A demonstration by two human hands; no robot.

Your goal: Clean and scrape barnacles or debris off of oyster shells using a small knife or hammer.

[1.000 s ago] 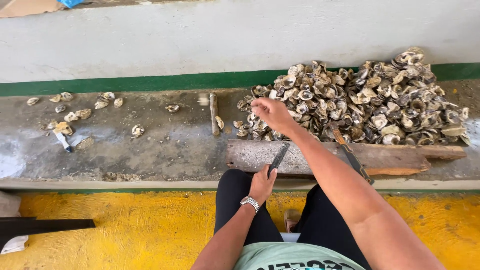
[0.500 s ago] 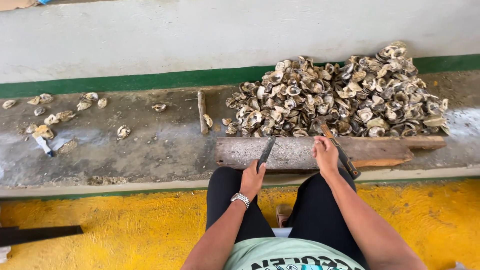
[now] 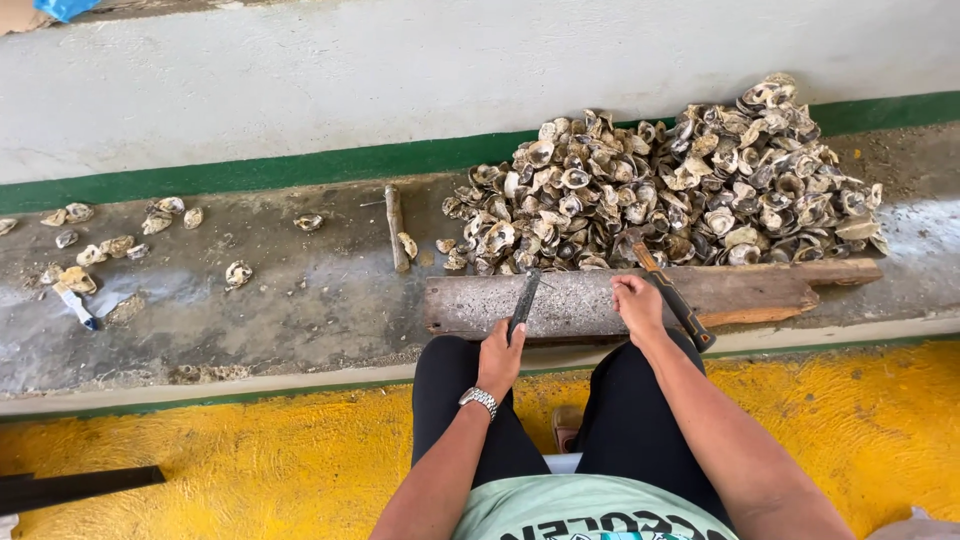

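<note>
My left hand (image 3: 498, 355) grips the handle of a dark flat blade (image 3: 524, 302), whose tip rests on a weathered wooden plank (image 3: 760, 288). My right hand (image 3: 637, 305) lies on the plank with its fingers curled down, and whatever is under them is hidden. Right beside that hand, a tool with an orange and black handle (image 3: 676, 300) lies slanted across the plank. Behind the plank, a big heap of oyster shells (image 3: 680, 185) is piled against the wall.
Several loose shells (image 3: 100, 245) lie scattered on the concrete ledge (image 3: 300, 300) at the left, with a short stick (image 3: 397, 228) near the heap. A white wall with a green stripe (image 3: 250, 175) backs the ledge. The floor is yellow (image 3: 250, 460), and a dark bar (image 3: 70, 488) lies at lower left.
My right hand has drawn back from the shell heap and come down onto the plank. The left hand kept the blade on the plank.
</note>
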